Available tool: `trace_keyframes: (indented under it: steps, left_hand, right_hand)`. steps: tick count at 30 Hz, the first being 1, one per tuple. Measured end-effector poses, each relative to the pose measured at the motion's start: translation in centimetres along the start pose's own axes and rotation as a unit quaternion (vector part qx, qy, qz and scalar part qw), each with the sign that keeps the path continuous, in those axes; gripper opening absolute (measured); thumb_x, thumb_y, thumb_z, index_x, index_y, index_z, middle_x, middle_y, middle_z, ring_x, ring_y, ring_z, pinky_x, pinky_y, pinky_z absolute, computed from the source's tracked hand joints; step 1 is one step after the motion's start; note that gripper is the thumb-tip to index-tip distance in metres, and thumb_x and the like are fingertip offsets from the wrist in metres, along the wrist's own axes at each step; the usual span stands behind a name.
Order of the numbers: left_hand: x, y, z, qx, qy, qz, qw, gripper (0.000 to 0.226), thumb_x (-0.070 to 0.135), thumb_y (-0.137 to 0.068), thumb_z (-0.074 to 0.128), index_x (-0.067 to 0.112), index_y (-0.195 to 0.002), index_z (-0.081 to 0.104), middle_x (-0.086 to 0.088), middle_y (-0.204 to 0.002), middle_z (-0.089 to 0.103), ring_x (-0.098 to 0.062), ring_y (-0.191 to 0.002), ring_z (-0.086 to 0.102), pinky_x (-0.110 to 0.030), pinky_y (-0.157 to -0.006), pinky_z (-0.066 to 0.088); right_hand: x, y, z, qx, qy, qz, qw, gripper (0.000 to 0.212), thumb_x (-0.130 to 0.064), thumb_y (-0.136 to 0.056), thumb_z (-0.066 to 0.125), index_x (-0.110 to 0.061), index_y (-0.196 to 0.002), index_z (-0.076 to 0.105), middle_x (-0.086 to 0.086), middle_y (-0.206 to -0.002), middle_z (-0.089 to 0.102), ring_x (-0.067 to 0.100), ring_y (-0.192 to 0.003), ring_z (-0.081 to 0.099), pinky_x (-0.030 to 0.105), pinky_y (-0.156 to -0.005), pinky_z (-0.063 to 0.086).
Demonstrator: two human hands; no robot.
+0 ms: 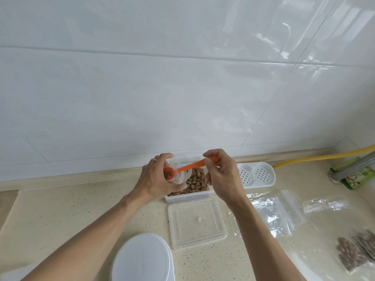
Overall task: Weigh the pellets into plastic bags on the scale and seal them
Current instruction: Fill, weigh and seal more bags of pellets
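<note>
Pellets (196, 182) box sits behind clear lid (196, 221), beside empty bags (274, 209).

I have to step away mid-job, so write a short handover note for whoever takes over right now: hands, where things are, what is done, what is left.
Left hand holds a small clear bag open above the pellet container.
Right hand pinches the orange spoon by its handle; its loaded bowl is at the bag's mouth.
The container's lid lies off, in front of it. The white scale sits near the front edge with nothing on it.
Done: filled bags lie at far right.
Left: finish filling this bag, weigh it, seal it; empty bags wait to the right.
</note>
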State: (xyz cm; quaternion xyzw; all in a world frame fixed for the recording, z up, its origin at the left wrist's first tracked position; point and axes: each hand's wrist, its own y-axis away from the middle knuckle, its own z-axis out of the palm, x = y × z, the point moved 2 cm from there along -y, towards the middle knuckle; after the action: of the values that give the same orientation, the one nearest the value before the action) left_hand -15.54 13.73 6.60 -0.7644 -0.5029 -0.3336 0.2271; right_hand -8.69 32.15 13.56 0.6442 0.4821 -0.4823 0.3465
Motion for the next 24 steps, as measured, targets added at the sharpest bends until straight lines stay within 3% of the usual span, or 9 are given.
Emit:
trace_keyframes:
  steps: [3,5,8,12,15,18,21,24]
  left_hand:
    - [-0.7,0.1,0.0,0.002,-0.03,-0.024,0.999,0.099,0.064,-0.055,0.082,0.028,-0.135,0.035,0.006,-0.109,0.05,-0.012,-0.104,0.05,-0.037,-0.098,0.038]
    - [-0.9,0.1,0.2,0.003,-0.054,-0.036,0.998,0.101,0.065,-0.054,0.082,0.028,-0.135,0.033,0.004,-0.11,0.05,-0.014,-0.107,0.052,-0.038,-0.098,0.038]
    - [-0.9,0.0,0.4,-0.002,-0.075,-0.047,0.996,0.104,0.066,-0.053,0.081,0.027,-0.135,0.03,0.0,-0.116,0.052,-0.016,-0.11,0.052,-0.039,-0.097,0.04]
    - [-0.8,0.0,0.7,0.004,-0.084,-0.045,0.995,0.104,0.067,-0.053,0.08,0.026,-0.135,0.03,-0.003,-0.125,0.055,-0.02,-0.114,0.054,-0.04,-0.097,0.042]
    - [-1.4,0.2,0.6,0.014,-0.095,-0.051,0.994,0.102,0.069,-0.053,0.079,0.028,-0.132,0.029,-0.002,-0.127,0.055,-0.019,-0.112,0.056,-0.039,-0.092,0.044]
    - [-2.3,0.8,0.2,0.027,-0.098,-0.062,0.993,0.097,0.067,-0.055,0.08,0.028,-0.129,0.031,0.0,-0.124,0.056,-0.018,-0.108,0.056,-0.038,-0.088,0.045]
    - [-3.3,1.6,-0.2,0.033,-0.107,-0.063,0.992,0.095,0.065,-0.056,0.081,0.027,-0.128,0.032,0.0,-0.124,0.055,-0.018,-0.106,0.056,-0.038,-0.088,0.045]
    - [-3.9,2.3,-0.5,0.027,-0.132,-0.059,0.989,0.095,0.065,-0.057,0.08,0.026,-0.129,0.032,-0.001,-0.123,0.056,-0.018,-0.106,0.056,-0.037,-0.087,0.046]
  right_hand:
    - [-1.1,-0.2,-0.5,0.001,0.091,-0.077,0.993,0.019,-0.01,-0.098,0.051,-0.027,-0.093,0.059,-0.003,-0.07,0.061,0.031,-0.055,0.055,0.044,-0.053,0.048]
    - [-1.6,0.0,-0.5,-0.022,0.169,-0.135,0.976,0.016,-0.011,-0.097,0.052,-0.024,-0.094,0.059,0.001,-0.063,0.057,0.02,-0.05,0.049,0.038,-0.05,0.041]
    - [-2.3,0.5,0.0,-0.052,0.252,-0.203,0.945,0.011,-0.012,-0.098,0.052,-0.019,-0.096,0.059,-0.007,-0.057,0.05,0.012,-0.048,0.041,0.027,-0.049,0.031]
    - [-2.2,1.1,0.6,-0.048,0.28,-0.241,0.928,0.009,-0.014,-0.098,0.052,-0.019,-0.097,0.059,-0.009,-0.062,0.057,0.01,-0.048,0.043,0.029,-0.048,0.035]
    - [-2.1,1.2,0.0,0.024,0.22,-0.211,0.952,0.01,-0.009,-0.097,0.056,-0.016,-0.098,0.062,-0.004,-0.064,0.061,0.013,-0.049,0.048,0.027,-0.045,0.036]
    - [-1.2,0.9,-0.9,0.107,0.141,-0.14,0.974,0.012,-0.007,-0.097,0.054,-0.016,-0.097,0.062,-0.001,-0.072,0.066,0.021,-0.055,0.056,0.037,-0.051,0.044]
    - [1.7,0.0,-1.3,0.153,0.181,-0.057,0.97,0.014,-0.01,-0.098,0.049,-0.015,-0.1,0.061,-0.005,-0.077,0.066,0.02,-0.058,0.055,0.04,-0.057,0.046]
    - [5.3,-0.4,-0.9,0.135,0.257,-0.014,0.957,0.017,-0.012,-0.1,0.044,-0.014,-0.099,0.06,-0.001,-0.069,0.064,0.02,-0.054,0.053,0.033,-0.052,0.041]
